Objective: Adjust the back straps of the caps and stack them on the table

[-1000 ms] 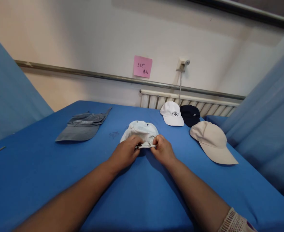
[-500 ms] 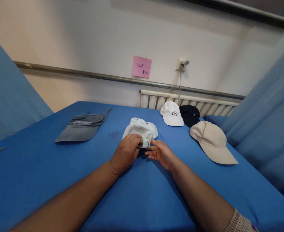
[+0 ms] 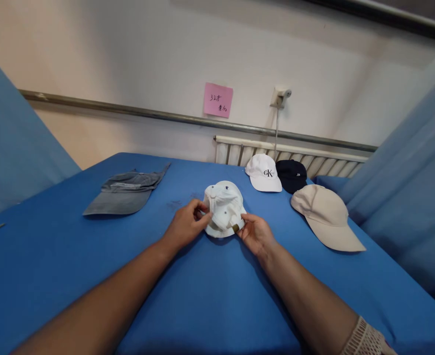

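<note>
A crumpled white cap (image 3: pixel 223 207) lies in the middle of the blue table (image 3: pixel 210 296), its crown folded in on itself. My left hand (image 3: pixel 184 226) pinches its left side with fingers closed. At the cap's near right edge my right hand (image 3: pixel 256 232) grips the rim, beside a small brass-coloured buckle (image 3: pixel 235 228). Both forearms reach in from the bottom of the view.
A flattened grey cap (image 3: pixel 126 193) lies at the back left. At the back right sit a white cap with a logo (image 3: pixel 264 172), a dark navy cap (image 3: pixel 292 175) and a beige cap (image 3: pixel 326 217). Blue curtains hang at both sides; a radiator (image 3: pixel 313 160) stands behind the table.
The white cap has been turned and folded tighter, and sits slightly further right. My right hand, briefly loose beside it, has closed on its right edge; my left hand shifted to its left side.
</note>
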Available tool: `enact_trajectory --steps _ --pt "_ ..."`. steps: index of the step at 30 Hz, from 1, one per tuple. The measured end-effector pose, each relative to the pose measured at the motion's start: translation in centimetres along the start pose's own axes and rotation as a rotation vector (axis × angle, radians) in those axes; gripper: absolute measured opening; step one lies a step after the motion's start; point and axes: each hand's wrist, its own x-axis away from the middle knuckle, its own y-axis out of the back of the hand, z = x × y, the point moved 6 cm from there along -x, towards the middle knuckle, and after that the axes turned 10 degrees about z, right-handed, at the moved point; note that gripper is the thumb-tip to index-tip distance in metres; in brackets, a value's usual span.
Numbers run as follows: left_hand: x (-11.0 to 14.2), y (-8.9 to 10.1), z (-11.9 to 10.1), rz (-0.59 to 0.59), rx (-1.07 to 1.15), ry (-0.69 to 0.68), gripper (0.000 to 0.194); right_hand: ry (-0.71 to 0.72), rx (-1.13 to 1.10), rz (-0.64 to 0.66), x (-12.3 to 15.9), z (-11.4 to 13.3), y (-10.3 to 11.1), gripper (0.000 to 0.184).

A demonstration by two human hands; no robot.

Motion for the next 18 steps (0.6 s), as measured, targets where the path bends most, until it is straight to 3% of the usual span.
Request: enact_trajectory --steps 2,4,7,10,12,14,16,18 --pt "-0.2 -1.3 0.1 0.116 0.004 -0.002 0.029 -0.003 0.032 0.059 0.1 0.1 -0.7 0.029" --pt "-0.1 -1.9 -0.2 0.161 0.013 -0.019 0.027 -0.012 0.061 0.092 0.3 0.2 -1.2 0.032" --pt "0.1 -0.8 -0.6 0.034 0.042 -0.038 0.026 -0.023 0.175 0.093 0.0 0.1 -1.0 0.037" --pt "0.6 1.0 -1.0 -0.134 0.055 -0.053 0.023 -0.012 0.458 -0.099 -0.3 0.3 0.7 0.045" --pt "0.8 1.5 -1.6 -0.161 0.032 -0.086 0.022 0.097 0.721 -0.288 0.0 1.4 1.6 0.047" --pt "1.0 1.3 -2.1 -0.139 0.01 -0.125 0.022 0.309 0.993 -0.362 0.9 2.8 0.8 0.045" --pt "1.0 0.8 -2.1 -0.097 0.038 -0.134 0.024 0.488 1.207 -0.286 1.8 3.5 -1.1 0.038" --pt "0.6 0.4 -1.4 -0.07 0.114 -0.11 0.028 0.528 1.325 -0.159 2.3 3.1 -2.6 0.033"
